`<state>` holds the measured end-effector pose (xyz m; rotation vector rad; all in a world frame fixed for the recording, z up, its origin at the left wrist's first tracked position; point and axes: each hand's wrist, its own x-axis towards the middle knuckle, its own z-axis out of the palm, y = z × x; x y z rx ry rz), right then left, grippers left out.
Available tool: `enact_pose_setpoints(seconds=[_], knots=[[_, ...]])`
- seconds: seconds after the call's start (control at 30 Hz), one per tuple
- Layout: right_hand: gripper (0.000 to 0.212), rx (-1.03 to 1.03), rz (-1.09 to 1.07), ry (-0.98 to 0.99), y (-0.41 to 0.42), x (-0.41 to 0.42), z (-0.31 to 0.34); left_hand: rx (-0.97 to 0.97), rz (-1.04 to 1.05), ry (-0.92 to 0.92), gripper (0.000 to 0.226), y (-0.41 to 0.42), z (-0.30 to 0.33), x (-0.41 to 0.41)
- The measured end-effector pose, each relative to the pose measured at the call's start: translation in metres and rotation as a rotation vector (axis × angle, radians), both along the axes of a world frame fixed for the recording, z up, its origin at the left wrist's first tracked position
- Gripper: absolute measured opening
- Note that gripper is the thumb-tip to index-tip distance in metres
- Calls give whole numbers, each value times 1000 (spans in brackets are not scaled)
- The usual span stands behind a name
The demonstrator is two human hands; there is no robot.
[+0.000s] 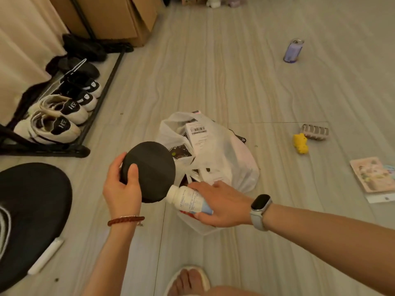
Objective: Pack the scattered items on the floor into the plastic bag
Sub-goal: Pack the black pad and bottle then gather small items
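Observation:
A white plastic bag (230, 159) lies open on the floor in the middle, with a barcoded white packet (197, 133) and dark items inside. My left hand (121, 189) grips a round black disc-shaped object (154, 167) just left of the bag's mouth. My right hand (220, 204) holds a small white bottle (188, 199) tilted on its side at the bag's near edge. Loose on the floor to the right lie a purple can (292, 51), a yellow toy (301, 143), a grey hair claw (316, 131) and a pink card (373, 174).
A black shoe rack (100, 99) with white and black sneakers stands at the left. Cardboard boxes (119, 16) sit behind it. A black round seat (32, 210) fills the lower left, with a white tube (46, 255) beside it. My slippered foot (188, 280) is at the bottom.

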<state>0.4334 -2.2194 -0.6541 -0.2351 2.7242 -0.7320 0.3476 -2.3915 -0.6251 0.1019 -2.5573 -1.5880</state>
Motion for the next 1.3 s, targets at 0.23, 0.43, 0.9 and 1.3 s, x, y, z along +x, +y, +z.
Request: enact_pose_setpoints(seconds=[0.23, 0.43, 0.9, 1.3], knots=[[72, -29, -127, 73, 38, 29, 12, 166, -53, -29, 34, -5, 2, 5], [49, -562, -984, 97, 68, 41, 6, 167, -236, -117, 29, 25, -11, 22], [57, -543, -1192, 156, 88, 31, -12, -11, -295, -238, 40, 99, -33, -2], [62, -142, -668, 261, 52, -20, 22, -742, -328, -19, 52, 73, -63, -16]])
